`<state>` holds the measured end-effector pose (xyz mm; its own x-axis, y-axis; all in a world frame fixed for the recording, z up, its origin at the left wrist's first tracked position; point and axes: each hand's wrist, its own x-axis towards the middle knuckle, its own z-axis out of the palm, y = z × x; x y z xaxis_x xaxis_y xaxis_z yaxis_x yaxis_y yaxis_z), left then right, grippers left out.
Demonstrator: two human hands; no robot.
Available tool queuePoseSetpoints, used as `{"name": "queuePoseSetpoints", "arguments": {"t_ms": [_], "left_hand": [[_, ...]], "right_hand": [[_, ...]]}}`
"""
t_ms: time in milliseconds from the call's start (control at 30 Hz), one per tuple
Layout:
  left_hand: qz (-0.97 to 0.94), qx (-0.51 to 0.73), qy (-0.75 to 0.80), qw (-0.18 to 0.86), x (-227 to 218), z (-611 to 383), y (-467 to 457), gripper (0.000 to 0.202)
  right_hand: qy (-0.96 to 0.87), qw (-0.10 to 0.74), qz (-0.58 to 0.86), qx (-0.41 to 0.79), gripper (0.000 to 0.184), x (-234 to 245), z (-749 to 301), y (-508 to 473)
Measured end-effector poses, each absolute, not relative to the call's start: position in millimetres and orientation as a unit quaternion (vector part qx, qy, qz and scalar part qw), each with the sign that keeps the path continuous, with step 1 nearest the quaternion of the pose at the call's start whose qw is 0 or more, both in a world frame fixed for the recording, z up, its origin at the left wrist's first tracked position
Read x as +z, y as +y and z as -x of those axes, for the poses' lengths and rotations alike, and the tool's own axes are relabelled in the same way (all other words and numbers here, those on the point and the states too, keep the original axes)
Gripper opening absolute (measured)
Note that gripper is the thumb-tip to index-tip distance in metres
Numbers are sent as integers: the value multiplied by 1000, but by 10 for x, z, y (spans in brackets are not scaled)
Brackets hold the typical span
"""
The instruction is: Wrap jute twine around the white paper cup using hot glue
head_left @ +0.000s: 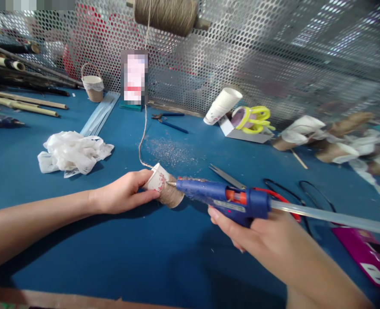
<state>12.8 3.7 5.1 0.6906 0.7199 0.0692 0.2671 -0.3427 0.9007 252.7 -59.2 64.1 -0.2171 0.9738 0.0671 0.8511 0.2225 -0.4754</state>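
Note:
My left hand (125,193) grips a paper cup (159,182) lying on its side on the blue table (113,249); the cup's lower half is wrapped in brown twine. My right hand (260,240) holds a blue glue gun (225,199), its metal tip touching the cup where the twine wrap ends. A clear glue stick (331,216) juts out of the gun's back. A strand of twine (143,133) runs from the cup up to the big twine spool (167,15) hung at the top.
Scissors (228,177) lie behind the gun. White lace fabric (72,152) is at the left, bamboo sticks (22,101) far left. A small basket cup (93,86), pliers (169,120), stacked paper cups (222,105) and finished wrapped cups (331,137) line the perforated metal wall.

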Motion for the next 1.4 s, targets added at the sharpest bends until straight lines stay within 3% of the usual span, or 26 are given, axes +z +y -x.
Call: {"name": "queuePoseSetpoints", "arguments": {"t_ms": [267,533,967,1400], "left_hand": [[-804,228,304,457,81,-109,33,20],[-813,231,295,445,49,-90,43,20],[-805,222,302,460,41,-88,38,20],[-799,222,306,467,55,-95,33,18]], "right_hand": [[-783,186,577,140,33,577,-2579,-510],[-725,152,629,236,36,703,-2496,-483],[-682,138,661,280,29,721,-2457,-426],[-682,143,661,278,33,706,-2461,-428]]}}
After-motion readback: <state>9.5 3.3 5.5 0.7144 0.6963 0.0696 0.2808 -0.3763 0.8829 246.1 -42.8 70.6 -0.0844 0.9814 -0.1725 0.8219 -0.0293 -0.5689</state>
